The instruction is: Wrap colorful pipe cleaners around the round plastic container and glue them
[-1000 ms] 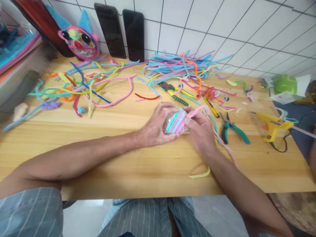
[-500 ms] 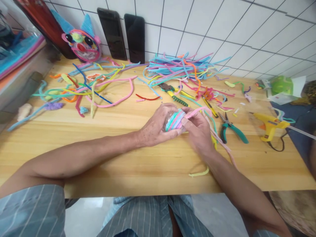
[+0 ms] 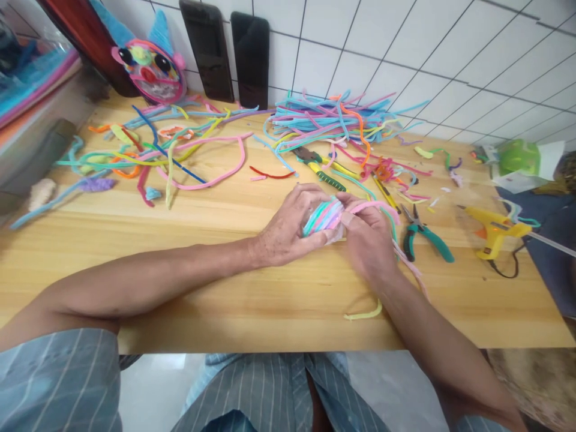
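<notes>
Head view: above the worktop [image 3: 216,306], my left fingers [image 3: 315,241] grip a clear rounded piece [image 3: 308,215], partly banded in pastel strips [image 3: 324,218]; its left end looks bare. My right fingers [image 3: 355,224] pinch a pink strip [image 3: 372,204] against it, its tail loose.

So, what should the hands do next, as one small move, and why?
Perhaps the right hand should press the pink strip onto the striped piece: a loose length arcs over that hand, while the left hand grips the piece.
</notes>
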### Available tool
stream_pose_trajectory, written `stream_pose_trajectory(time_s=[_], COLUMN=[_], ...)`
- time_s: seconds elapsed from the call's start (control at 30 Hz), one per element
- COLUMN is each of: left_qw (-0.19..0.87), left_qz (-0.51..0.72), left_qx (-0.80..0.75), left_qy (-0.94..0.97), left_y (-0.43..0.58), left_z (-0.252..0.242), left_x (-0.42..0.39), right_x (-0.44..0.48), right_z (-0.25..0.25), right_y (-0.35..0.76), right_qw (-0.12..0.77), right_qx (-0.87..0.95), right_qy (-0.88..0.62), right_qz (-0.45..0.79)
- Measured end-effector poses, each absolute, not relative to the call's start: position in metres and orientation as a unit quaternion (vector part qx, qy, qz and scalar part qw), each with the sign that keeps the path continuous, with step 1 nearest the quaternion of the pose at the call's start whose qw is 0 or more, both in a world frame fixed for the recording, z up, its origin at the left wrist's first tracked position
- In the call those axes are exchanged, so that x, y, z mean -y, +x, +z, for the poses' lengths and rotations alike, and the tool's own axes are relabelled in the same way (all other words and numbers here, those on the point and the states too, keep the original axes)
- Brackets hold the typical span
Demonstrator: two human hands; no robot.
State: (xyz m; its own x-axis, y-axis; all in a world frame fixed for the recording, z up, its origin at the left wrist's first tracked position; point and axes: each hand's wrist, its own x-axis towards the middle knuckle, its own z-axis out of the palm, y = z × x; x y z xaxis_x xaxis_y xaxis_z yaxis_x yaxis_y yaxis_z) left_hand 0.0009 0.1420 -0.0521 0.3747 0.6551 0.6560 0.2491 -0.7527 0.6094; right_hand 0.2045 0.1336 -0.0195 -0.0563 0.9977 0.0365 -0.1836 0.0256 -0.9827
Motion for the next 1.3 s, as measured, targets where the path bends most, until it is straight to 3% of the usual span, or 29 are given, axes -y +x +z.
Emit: stream_pose_trajectory(time_s=[1.3], left_qw=[0.216], left_qz=[0.49], left_qx=[-0.282], left_qy=[0.796], left_y=[0.002], left_z=[-0.054], left_x=[-0.141], right_x=[-0.127], right_z=[-0.015], right_y=[0.201], right_qw=[0.518], right_qx=[0.595], right_qy=[-0.451], right_qz=[0.416])
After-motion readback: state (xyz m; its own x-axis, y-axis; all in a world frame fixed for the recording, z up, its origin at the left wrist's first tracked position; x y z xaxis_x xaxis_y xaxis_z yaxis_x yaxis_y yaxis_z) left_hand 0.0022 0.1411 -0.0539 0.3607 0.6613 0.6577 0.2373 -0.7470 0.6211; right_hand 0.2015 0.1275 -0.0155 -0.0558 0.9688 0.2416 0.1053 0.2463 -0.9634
